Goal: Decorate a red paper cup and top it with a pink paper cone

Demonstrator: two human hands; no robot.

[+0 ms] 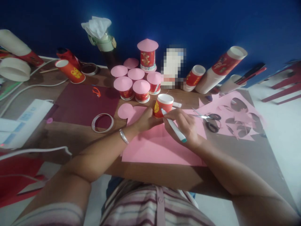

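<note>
My left hand (149, 120) is closed around the lower left side of a red paper cup (165, 104) with a yellow emblem and a white top. Between the fingers of my right hand (184, 125) is a white marker (175, 129) with a green end, its tip at the cup's side; whether it touches cannot be seen. Both hands are above pink paper (162, 150) on the table. Close behind the cup stand several red cups topped with pink paper cones (141, 87). A pink paper disc (125, 111) lies left of the paper.
Scissors (208, 117) and cut pink scraps (237, 121) lie at right. Stacked paper cups (219, 70) lean near the blue wall. A roll of tape (102, 123), a maroon sheet (77, 105) and a white power strip (25, 122) are at left. A bottle (104, 44) stands behind.
</note>
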